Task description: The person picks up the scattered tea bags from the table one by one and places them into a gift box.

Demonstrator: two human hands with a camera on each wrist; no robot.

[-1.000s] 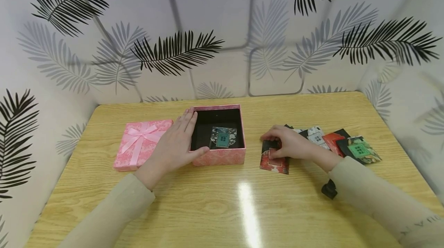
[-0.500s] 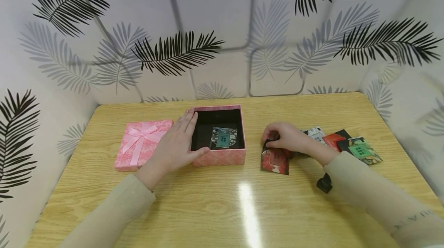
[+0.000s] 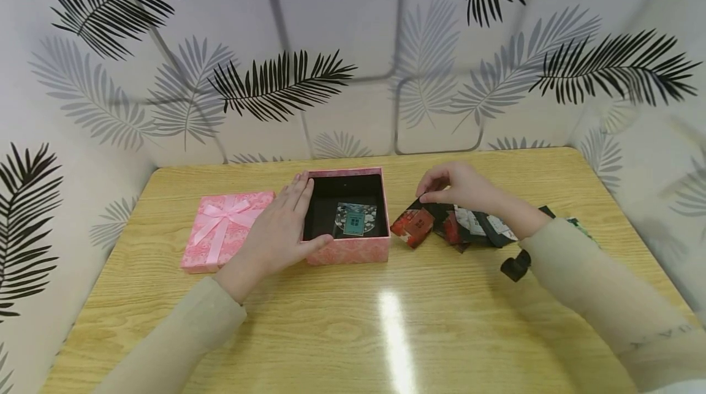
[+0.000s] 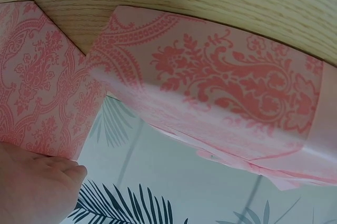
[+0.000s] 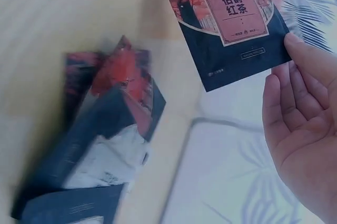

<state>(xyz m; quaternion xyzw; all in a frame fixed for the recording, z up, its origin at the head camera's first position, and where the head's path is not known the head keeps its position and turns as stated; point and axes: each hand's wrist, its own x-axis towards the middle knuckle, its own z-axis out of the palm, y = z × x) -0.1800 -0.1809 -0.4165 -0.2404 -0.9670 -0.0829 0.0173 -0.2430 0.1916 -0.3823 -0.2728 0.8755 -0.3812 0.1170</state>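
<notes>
My right hand [image 3: 469, 189] pinches a red and black tea sachet [image 3: 413, 227] by its black edge. In the right wrist view its label reads Earl Grey black tea. The sachet hangs tilted just right of an uncovered pink box [image 3: 347, 251], its corner close to the box's right side. My left hand [image 3: 273, 225] lies along the box's left side with straight fingers, thumb at the front wall. A green-labelled tea sachet [image 3: 355, 221] lies on the box's black bottom. In the left wrist view, the patterned box wall [image 4: 42, 77] shows above the left hand's fingers.
A pink lid [image 3: 193, 253] with a ribbon bow lies left of the box, partly behind the left hand. Several overlapping tea sachets [image 3: 477, 228] lie below the right hand; others are partly hidden by the right forearm. The wooden table [image 3: 309, 326] meets a leaf-patterned wall behind.
The right hand has taken the red sachet by its edge, lifted it off the table and carried it left towards the box. Sachets beneath have shifted left. The left hand stays put.
</notes>
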